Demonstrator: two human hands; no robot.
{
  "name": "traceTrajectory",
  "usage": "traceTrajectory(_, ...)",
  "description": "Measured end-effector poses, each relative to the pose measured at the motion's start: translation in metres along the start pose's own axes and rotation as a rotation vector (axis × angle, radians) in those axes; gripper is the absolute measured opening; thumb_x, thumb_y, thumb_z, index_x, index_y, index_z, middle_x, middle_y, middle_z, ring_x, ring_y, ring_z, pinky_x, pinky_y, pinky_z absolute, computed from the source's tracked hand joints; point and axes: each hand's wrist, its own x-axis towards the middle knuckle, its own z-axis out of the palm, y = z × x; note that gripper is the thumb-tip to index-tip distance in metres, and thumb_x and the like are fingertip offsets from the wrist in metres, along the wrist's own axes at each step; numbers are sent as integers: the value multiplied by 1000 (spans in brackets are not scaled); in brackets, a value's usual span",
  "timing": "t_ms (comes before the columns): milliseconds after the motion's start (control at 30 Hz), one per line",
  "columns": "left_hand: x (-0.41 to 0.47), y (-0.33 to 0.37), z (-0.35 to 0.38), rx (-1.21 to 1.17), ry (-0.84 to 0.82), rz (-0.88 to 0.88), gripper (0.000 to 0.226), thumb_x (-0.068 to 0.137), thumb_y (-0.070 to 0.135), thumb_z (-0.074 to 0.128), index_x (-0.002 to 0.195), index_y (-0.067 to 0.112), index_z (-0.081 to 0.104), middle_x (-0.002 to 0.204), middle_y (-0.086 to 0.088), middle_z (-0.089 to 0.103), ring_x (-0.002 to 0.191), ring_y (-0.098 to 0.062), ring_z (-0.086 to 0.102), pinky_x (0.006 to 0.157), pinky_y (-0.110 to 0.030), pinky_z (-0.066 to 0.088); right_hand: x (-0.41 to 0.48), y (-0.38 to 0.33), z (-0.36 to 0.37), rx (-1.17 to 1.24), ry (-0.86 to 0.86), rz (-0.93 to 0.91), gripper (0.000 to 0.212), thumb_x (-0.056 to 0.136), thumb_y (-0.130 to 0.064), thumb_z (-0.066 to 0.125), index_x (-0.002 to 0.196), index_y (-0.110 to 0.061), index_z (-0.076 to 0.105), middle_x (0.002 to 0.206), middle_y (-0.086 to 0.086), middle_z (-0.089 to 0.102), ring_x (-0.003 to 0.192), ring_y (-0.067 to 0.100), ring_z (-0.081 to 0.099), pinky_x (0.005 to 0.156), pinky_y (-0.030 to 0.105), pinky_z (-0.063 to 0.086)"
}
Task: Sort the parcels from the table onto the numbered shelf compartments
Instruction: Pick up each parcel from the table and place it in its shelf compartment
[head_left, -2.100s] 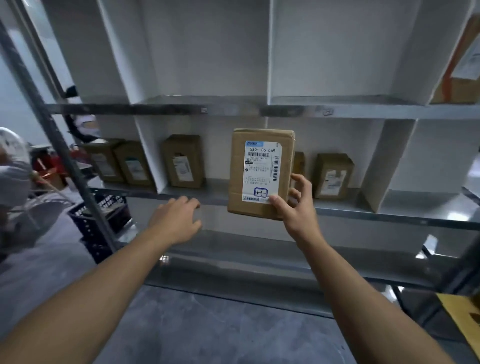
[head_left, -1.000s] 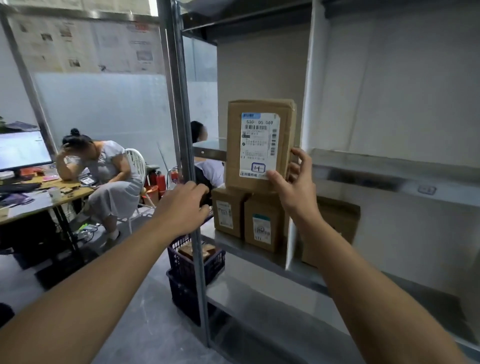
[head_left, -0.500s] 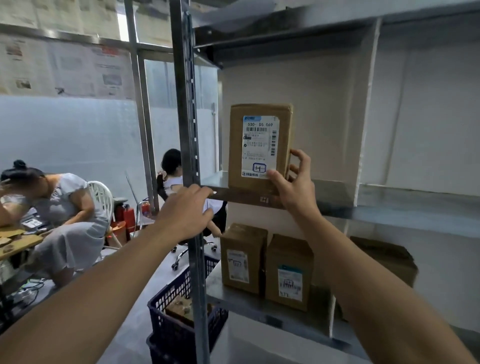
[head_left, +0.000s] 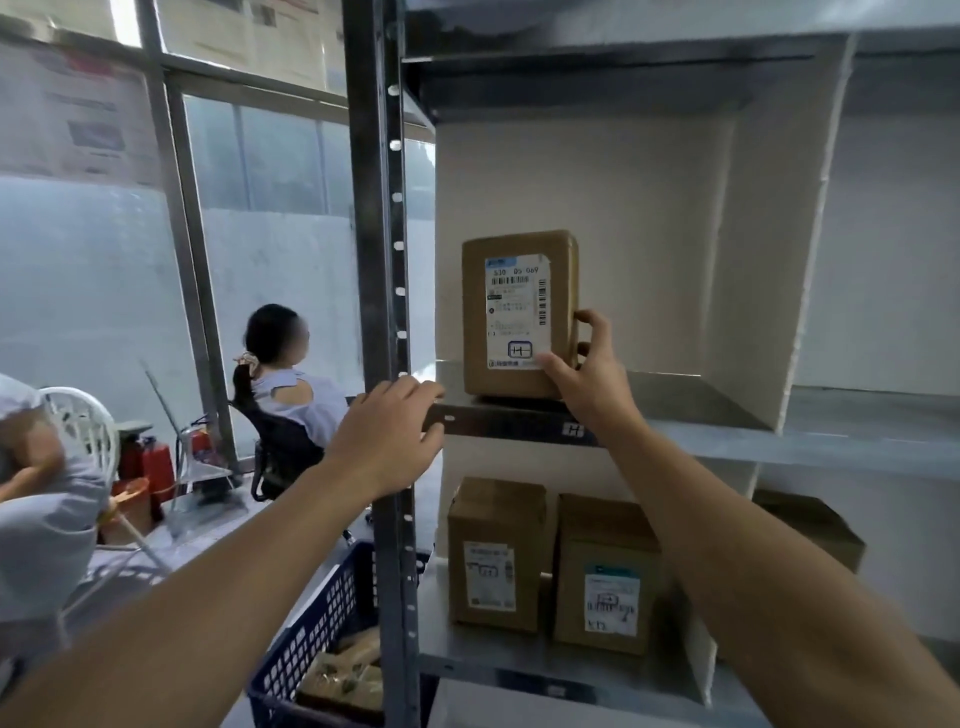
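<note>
Here, centre frame, the parcel (head_left: 519, 312) stands upright near the shelf edge (head_left: 509, 423), the right hand (head_left: 587, 379) pinching its lower corner, the left hand (head_left: 387, 431) resting loose-fingered on that edge. Released off-balance, the tall box could topple forward.

"D5 069" label on parcel (head_left: 519, 314)
</note>
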Motion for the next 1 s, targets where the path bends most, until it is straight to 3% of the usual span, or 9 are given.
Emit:
traceTrajectory(100,2,-7,3,-42,35,30,42,94,30,52,134,19,50,125,-2,57,110,-23,53,93,-39,43,5,-1,6,-42,15,19,65,95,-30,67,144,-36,26,133,7,58,107,23,66,65,22,56)
traceTrajectory(400,10,-9,7,-131,93,71,43,94,29,54,136,21,49,128,-1,56,116,-21,51,96,-39,42,7,-4,17,-40,83,66,70,94,-25,70,148,-34,26,132,6,61,116,25,63,91,44,59)
traceTrajectory(700,5,-17,9,-149,85,81,49,88,37,45,133,20,52,126,0,58,113,-20,53,95,-37,41,10,-5,31,-192,159,115,66,92,-40,69,142,-42,26,124,0,66,110,26,65,89,53,58)
traceTrajectory(900,-2,-14,12,-160,67,93,48,88,37,46,133,20,52,125,0,58,113,-21,53,96,-37,41,3,-7,27,-173,161,84,72,94,-34,68,152,-32,25,139,7,54,124,28,56,97,46,52)
traceTrajectory(1000,-4,-5,19,-163,45,125,45,90,35,48,133,24,49,125,2,57,114,-19,53,95,-39,42,-11,-3,15,-229,194,4,63,98,-34,63,152,-25,32,147,7,46,133,24,47,101,37,44)
